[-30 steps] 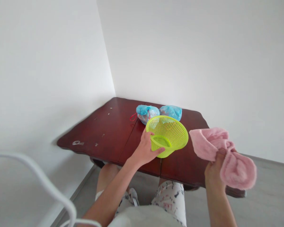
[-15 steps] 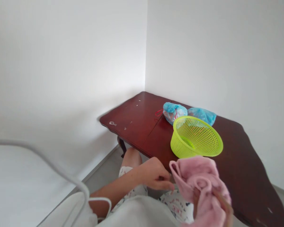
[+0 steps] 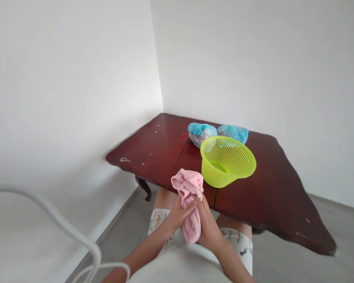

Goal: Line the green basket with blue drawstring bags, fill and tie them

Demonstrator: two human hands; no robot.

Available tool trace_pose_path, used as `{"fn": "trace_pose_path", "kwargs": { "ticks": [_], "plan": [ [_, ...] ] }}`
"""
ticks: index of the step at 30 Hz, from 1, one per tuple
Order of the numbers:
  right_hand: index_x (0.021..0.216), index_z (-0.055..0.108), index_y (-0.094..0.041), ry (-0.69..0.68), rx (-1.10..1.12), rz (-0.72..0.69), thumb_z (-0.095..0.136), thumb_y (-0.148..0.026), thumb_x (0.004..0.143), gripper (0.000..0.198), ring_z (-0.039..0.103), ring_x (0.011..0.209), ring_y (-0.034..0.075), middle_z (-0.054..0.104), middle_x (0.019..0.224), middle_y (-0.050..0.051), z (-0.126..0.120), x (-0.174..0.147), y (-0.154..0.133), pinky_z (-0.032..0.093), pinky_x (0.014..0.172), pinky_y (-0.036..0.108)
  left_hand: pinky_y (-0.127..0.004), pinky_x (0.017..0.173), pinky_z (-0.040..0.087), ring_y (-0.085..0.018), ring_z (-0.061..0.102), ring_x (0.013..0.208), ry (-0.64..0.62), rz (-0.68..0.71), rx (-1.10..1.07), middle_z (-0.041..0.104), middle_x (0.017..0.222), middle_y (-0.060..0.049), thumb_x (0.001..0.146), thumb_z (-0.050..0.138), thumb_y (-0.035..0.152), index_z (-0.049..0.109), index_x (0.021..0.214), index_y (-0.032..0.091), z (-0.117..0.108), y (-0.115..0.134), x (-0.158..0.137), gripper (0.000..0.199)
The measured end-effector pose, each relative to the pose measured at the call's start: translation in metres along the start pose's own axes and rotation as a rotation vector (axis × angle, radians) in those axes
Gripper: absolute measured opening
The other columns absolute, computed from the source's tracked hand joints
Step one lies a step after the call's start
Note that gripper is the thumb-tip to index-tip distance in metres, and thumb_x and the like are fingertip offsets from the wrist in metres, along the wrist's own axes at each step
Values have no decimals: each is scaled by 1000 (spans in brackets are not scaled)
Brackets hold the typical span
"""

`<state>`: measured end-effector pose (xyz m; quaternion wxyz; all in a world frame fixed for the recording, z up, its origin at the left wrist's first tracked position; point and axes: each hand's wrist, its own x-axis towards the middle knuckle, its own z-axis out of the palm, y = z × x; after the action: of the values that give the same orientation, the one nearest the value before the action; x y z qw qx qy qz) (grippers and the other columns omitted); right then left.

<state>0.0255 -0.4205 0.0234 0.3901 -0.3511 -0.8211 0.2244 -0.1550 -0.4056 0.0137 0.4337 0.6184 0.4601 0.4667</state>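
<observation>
A crumpled pink cloth (image 3: 189,182) is gathered between both my hands, just in front of the table's near edge and above my lap. My left hand (image 3: 178,212) grips it from the left, thumb lying across the fabric. From the other side my right hand (image 3: 208,224) closes round it, with the fingertips near the middle of the cloth. Its upper part bunches out above the hands, and a rolled end hangs below them. Beyond the cloth, to the right, a lime-green plastic basket (image 3: 215,179) stands upright on the table.
The dark red-brown wooden table (image 3: 144,145) fits into a corner between white walls. Behind the basket lie two blue plastic bags, one with a red tie (image 3: 202,133) and another to its right (image 3: 234,133). A white cable (image 3: 56,212) curves through the lower left.
The pink cloth has moved left, from my right hand alone to between both hands. My left hand has taken hold of it. The view has shifted right.
</observation>
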Motion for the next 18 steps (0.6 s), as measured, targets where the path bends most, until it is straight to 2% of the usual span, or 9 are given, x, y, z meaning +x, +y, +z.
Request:
{"fn": "trace_pose_path", "kwargs": {
  "ticks": [2, 4, 8, 10, 13, 16, 18],
  "plan": [
    [195, 27, -31, 8, 38, 55, 77, -17, 96, 111, 32, 185, 44, 35, 197, 19, -4, -11, 1, 41, 145, 70, -65, 127, 63, -43, 76, 150, 68, -137, -158, 78, 158, -23, 107, 71, 80, 68, 161, 23, -6, 0, 11, 78],
    [194, 31, -35, 16, 41, 95, 67, -12, 101, 102, 35, 184, 39, 35, 198, 15, -12, -23, 3, 44, 144, 67, -61, 128, 62, -42, 76, 149, 130, -230, -202, 80, 156, -21, 99, 80, 83, 73, 151, 22, -15, 0, 25, 80],
    [190, 41, -37, -26, 23, 148, 54, -10, 111, 84, 51, 176, 32, 45, 194, 14, -29, -45, 10, 55, 138, 57, -57, 121, 64, -44, 81, 139, 271, -308, -186, 86, 140, -20, 91, 85, 86, 77, 141, 17, -40, 0, 66, 85],
    [183, 52, -38, -29, 12, 182, 54, -12, 112, 76, 65, 165, 30, 60, 183, 12, -35, -53, 14, 61, 132, 52, -55, 115, 67, -44, 82, 135, 336, -308, -187, 88, 133, -18, 88, 86, 88, 78, 137, 17, -53, 0, 90, 87],
    [167, 69, -34, 25, 16, 261, 54, -15, 114, 58, 84, 138, 30, 83, 153, 11, -41, -62, 20, 71, 117, 47, -51, 113, 68, -43, 81, 136, 418, -239, -153, 86, 137, -17, 90, 85, 87, 77, 139, 16, -71, -1, 123, 87],
    [147, 80, -30, 39, 2, 339, 52, -17, 116, 44, 89, 112, 28, 89, 126, 9, -47, -72, 28, 73, 100, 42, -52, 126, 62, -41, 75, 148, 462, -146, -88, 80, 154, -18, 94, 84, 81, 73, 148, 17, -85, -14, 150, 84],
    [138, 82, -29, 29, -10, 369, 51, -17, 116, 40, 88, 106, 28, 89, 119, 8, -52, -78, 35, 71, 95, 41, -55, 131, 58, -41, 72, 153, 458, -138, -39, 75, 161, -20, 94, 87, 75, 68, 155, 17, -94, -32, 163, 86]
  ]
}}
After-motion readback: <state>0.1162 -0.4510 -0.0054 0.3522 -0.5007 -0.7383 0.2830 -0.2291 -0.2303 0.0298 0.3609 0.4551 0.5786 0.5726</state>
